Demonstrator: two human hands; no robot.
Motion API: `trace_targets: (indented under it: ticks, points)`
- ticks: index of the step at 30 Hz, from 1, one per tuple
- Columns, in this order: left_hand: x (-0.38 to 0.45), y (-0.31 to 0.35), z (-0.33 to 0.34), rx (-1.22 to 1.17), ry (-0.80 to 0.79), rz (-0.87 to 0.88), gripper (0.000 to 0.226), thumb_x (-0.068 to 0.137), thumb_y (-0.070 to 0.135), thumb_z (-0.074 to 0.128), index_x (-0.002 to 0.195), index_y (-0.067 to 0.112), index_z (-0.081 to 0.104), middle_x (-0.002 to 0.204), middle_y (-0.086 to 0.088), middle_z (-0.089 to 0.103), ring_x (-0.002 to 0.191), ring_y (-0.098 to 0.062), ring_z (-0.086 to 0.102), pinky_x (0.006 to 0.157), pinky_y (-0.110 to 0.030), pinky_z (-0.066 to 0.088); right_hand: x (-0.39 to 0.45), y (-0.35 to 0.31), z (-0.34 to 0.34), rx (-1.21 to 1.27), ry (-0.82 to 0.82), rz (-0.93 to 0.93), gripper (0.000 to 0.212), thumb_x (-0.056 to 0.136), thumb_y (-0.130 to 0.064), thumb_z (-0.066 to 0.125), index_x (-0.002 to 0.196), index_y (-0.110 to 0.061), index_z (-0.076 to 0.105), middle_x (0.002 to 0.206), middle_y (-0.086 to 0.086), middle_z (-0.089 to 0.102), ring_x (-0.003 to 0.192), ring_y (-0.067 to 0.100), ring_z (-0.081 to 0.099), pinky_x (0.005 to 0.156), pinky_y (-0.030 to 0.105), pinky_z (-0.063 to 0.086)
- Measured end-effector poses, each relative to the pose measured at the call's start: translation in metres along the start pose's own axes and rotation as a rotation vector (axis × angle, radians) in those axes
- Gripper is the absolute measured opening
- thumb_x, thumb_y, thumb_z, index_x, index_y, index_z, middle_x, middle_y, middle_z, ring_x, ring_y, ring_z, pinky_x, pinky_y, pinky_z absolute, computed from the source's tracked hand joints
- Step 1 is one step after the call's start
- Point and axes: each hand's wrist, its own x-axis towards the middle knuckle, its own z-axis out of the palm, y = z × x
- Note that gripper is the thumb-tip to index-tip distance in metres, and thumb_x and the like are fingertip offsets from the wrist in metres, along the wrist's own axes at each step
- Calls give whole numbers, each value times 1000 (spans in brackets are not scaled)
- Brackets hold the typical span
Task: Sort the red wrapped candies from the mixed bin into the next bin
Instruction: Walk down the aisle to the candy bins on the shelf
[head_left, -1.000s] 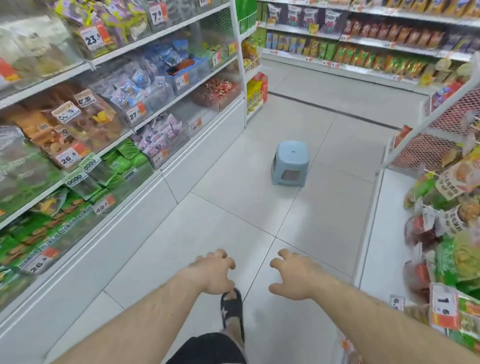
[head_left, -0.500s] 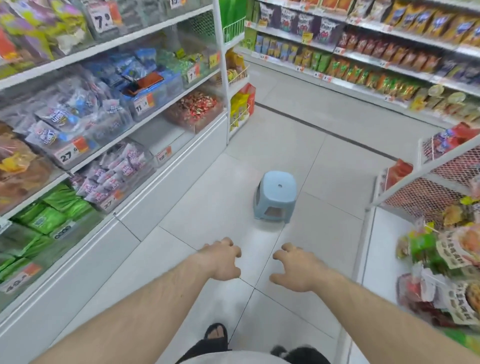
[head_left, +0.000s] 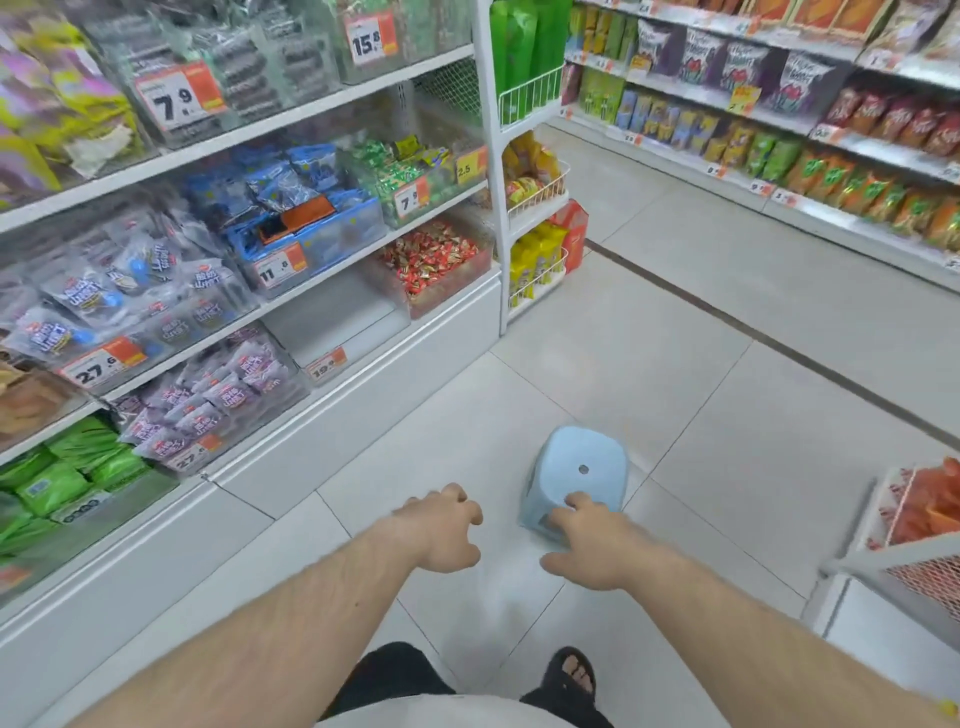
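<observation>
Both arms reach forward and down over the tiled floor (head_left: 597, 338) of a shop aisle. The left hand (head_left: 441, 527) hangs palm down with its fingers loosely curled and holds nothing. The right hand (head_left: 589, 545) is also palm down, fingers loosely bent and a little spread, empty; its fingertips overlap the near edge of a light blue plastic stool (head_left: 579, 473) in the view, but whether they touch it cannot be told. The stool stands on the floor in the middle of the aisle.

The mixed bin (head_left: 431, 265), a clear container heaped with red wrapped candies (head_left: 426, 257) and a few of other colours, sits on the lowest shelf (head_left: 457, 306) of the left-hand rack, at its far end, just beside the white upright. Next to it on the near side is a clear bin (head_left: 337, 322) with a price tag at its front edge; nothing shows inside it. Both bins are well apart from the hands.

Bagged snacks fill the shelves above. A foot in a black sandal (head_left: 571, 670) shows at the bottom edge.
</observation>
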Motion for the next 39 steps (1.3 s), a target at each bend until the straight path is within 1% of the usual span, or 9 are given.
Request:
trace_targets:
  ticks: [2,5,9,12,17,20,23,31,39]
  points:
    - [16,13,-21,-40,19,-26,56,90,41,49,144,33,37,152,6,23,126,-31,40,103,-43,40,18,24,-24,-20,-16,-24,58,90,-54,50,138,-22,45,143,6,36,127,29,44,96,37,41]
    - [36,21,-45,-87,24,-61,54,92,39,48,144,31,38,152,5,23,126,-30,40,101,-39,39,49,45,-58,-32,-35,-45,62,89,-56,49,142,-24,42,147,4,32,126,30,46,100,37,41]
    - [72,7,-68,-143,33,-102,53,91,37,49,143,29,40,151,3,26,128,-27,40,101,-37,37,101,51,-97,-83,-58,-99,63,89,-53,50,145,-25,40,150,3,31,128,28,44,97,36,40]
    - [103,-12,-86,-170,39,-111,51,91,36,49,141,27,43,147,1,31,125,-26,43,101,-37,38,141,46,-125,-126,-85,-125,63,90,-52,51,145,-24,40,151,4,31,132,30,41,101,37,40]
    - [185,-64,-139,-270,61,-99,56,91,39,50,144,27,39,151,-1,28,130,-27,40,105,-41,36,229,22,-193,-205,-112,-125,65,88,-51,51,146,-24,39,151,4,30,132,31,41,101,44,44]
    - [217,-94,-176,-298,74,-83,55,93,37,49,145,25,38,152,-3,27,131,-27,39,108,-40,33,276,1,-232,-274,-107,-160,64,92,-51,50,148,-23,36,154,6,27,135,30,37,105,40,38]
    - [238,-119,-203,-342,96,-108,54,94,36,48,145,26,37,153,-2,24,132,-26,36,108,-40,33,312,-19,-263,-270,-84,-195,63,93,-49,50,149,-23,36,157,6,23,136,29,36,107,39,34]
    - [289,-151,-245,-419,133,-173,54,94,33,47,146,26,36,154,-3,23,134,-27,34,107,-38,32,398,-30,-305,-317,-121,-297,64,93,-50,51,149,-23,35,160,5,18,140,28,32,110,39,31]
    - [368,-142,-267,-519,157,-354,52,95,34,47,146,24,38,154,-5,24,135,-27,34,109,-39,32,508,8,-330,-362,-181,-482,64,92,-50,53,148,-24,37,160,7,19,140,28,33,112,37,32]
